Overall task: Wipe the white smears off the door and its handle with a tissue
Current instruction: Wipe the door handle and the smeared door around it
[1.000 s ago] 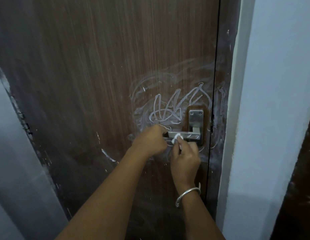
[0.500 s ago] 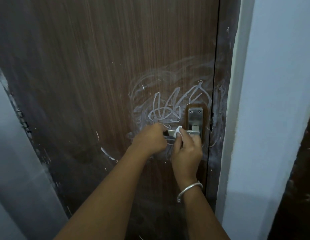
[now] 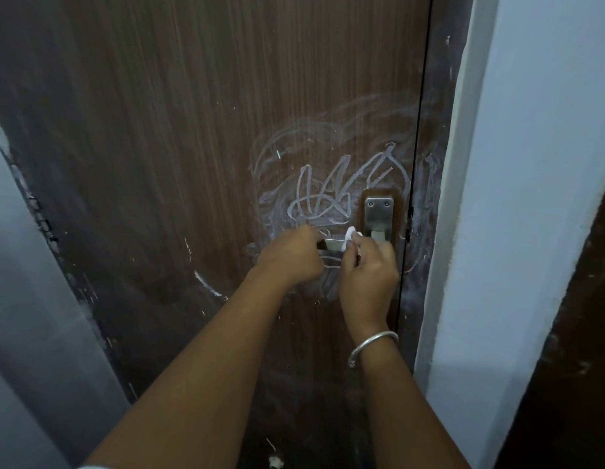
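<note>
Small crumpled white tissue [image 3: 349, 237] pressed on the silver metal lever handle [image 3: 332, 245], near its plate end. Right-hand grip [image 3: 370, 269] pinches the tissue, fingers curled. Left-hand grip [image 3: 291, 257] wraps the lever's free end. White scribbled smears [image 3: 328, 198] cover the brown wood-grain door [image 3: 159, 130] above and around. Silver bangle [image 3: 372, 345] on the right wrist.
</note>
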`<action>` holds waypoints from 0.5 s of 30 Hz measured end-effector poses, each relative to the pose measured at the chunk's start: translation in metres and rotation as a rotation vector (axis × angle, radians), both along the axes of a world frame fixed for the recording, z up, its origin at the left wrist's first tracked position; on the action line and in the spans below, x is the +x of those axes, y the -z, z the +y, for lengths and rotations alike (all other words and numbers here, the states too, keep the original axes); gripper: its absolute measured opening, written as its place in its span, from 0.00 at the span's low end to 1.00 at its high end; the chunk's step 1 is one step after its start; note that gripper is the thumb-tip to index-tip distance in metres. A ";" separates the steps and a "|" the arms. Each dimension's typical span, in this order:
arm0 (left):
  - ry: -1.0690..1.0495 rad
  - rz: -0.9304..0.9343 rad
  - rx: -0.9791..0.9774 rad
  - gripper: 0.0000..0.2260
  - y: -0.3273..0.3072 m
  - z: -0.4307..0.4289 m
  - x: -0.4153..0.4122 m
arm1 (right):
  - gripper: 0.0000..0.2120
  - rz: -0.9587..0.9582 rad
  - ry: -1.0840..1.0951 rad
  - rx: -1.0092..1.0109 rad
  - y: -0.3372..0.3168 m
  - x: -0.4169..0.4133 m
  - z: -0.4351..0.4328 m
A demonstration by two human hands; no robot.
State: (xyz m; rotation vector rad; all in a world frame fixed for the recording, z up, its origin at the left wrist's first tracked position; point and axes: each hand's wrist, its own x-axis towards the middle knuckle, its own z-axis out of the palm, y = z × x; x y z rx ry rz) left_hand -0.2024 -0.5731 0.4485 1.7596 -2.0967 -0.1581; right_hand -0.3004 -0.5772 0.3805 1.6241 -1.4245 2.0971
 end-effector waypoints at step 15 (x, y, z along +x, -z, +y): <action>0.010 0.006 0.004 0.15 0.001 0.000 0.000 | 0.09 0.090 0.002 -0.003 0.011 -0.002 -0.001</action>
